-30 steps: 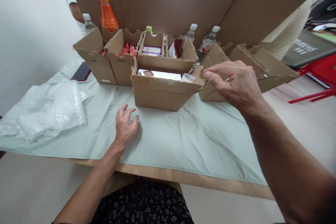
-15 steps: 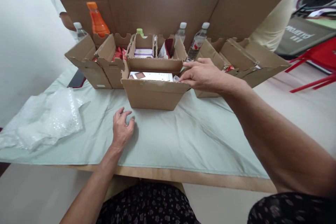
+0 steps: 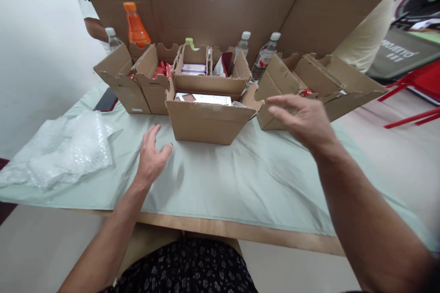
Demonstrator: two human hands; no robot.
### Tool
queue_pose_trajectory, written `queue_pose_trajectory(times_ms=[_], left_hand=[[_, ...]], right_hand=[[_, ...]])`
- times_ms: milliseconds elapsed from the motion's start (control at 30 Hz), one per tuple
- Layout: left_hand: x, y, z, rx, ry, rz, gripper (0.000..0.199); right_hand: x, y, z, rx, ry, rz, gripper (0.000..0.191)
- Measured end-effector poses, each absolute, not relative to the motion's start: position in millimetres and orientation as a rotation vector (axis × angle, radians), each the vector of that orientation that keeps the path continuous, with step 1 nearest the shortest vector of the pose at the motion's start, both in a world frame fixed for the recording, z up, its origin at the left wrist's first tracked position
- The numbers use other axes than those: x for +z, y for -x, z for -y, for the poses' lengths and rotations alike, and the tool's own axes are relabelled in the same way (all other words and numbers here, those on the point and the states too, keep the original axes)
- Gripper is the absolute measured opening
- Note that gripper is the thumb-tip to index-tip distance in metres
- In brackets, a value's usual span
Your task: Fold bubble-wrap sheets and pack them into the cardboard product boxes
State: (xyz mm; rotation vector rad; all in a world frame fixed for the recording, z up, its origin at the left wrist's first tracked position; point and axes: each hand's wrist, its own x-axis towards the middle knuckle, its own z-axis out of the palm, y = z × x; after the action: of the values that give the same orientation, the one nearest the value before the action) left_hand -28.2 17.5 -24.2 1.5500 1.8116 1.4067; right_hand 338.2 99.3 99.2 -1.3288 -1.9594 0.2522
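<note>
In the head view, a cardboard box (image 3: 206, 123) stands at the middle of the table, open at the top. A white carton (image 3: 209, 99) and a bit of clear plastic (image 3: 238, 104) show inside it. My left hand (image 3: 151, 158) hovers over the cloth to the box's lower left, fingers apart and holding nothing. To the box's right, my right hand (image 3: 302, 119) is raised with thumb and fingers apart, in front of another cardboard bin (image 3: 275, 87). It is empty and does not touch the middle box.
Behind stand several cardboard bins (image 3: 151, 96) with red packets (image 3: 161, 71). An orange bottle (image 3: 136, 27) and clear bottles (image 3: 264, 57) rise behind them. Bubble wrap (image 3: 82, 146) and a dark flat object (image 3: 106, 100) lie left. A large cardboard panel (image 3: 220, 4) blocks the back.
My right hand has left the box's right end and moved right, its fingers spreading. My left hand has shifted slightly left and opened wider. The view has shifted slightly.
</note>
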Motion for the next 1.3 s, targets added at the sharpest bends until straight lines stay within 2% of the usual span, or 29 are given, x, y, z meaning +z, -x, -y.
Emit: queue_pose_trajectory(times_ms=[67, 133, 233, 333, 433, 533, 600, 700, 800, 933, 1000, 1067, 1200, 1267, 1300], left_hand=[[-18, 31, -39, 1.399, -1.462, -1.717, 0.081], [-15, 23, -60, 1.373, -1.398, -1.590, 0.086], [-16, -1, -67, 1.381, -1.407, -1.404, 0.075], [-19, -23, -29, 1.441, -1.405, -1.344, 0.064], [-16, -25, 34, 1.434, -1.384, -1.381, 0.057], [4, 2, 69, 1.523, -1.295, -1.510, 0.063], [28, 27, 59, 1.682, -1.301, -1.549, 0.064], [65, 43, 13, 1.830, -1.439, -1.506, 0.052], [75, 19, -14, 1.778, -1.559, -1.441, 0.057], [35, -35, 26, 1.431, -1.567, -1.370, 0.055], [12, -50, 56, 1.359, -1.495, -1.403, 0.055], [-3, -54, 70, 1.315, -1.509, -1.422, 0.049], [-5, -60, 29, 1.188, -1.689, -1.325, 0.032], [-5, -74, -12, 1.184, -1.772, -1.241, 0.035], [-7, -84, -30, 1.210, -1.797, -1.227, 0.044]], right_hand=[[73, -329, -99, 0.551, 1.327, 1.936, 0.057], [48, -310, -103, 0.749, 1.244, 1.917, 0.070], [22, -286, -101, 0.742, 1.221, 1.784, 0.062], [15, -286, -66, 0.624, 1.311, 1.696, 0.050], [25, -293, -16, 0.548, 1.316, 1.740, 0.042], [48, -271, 8, 0.531, 1.224, 1.864, 0.040], [68, -244, -3, 0.487, 1.138, 1.953, 0.044], [96, -219, -43, 0.329, 1.117, 2.024, 0.054], [102, -235, -59, 0.252, 1.124, 1.938, 0.052], [67, -290, -7, 0.231, 1.277, 1.681, 0.043], [37, -310, 31, 0.247, 1.384, 1.624, 0.037], [5, -320, 62, 0.262, 1.432, 1.557, 0.040], [-45, -325, 92, 0.185, 1.491, 1.396, 0.056], [-59, -325, 101, 0.109, 1.510, 1.370, 0.064], [-63, -323, 106, 0.084, 1.511, 1.384, 0.067]])
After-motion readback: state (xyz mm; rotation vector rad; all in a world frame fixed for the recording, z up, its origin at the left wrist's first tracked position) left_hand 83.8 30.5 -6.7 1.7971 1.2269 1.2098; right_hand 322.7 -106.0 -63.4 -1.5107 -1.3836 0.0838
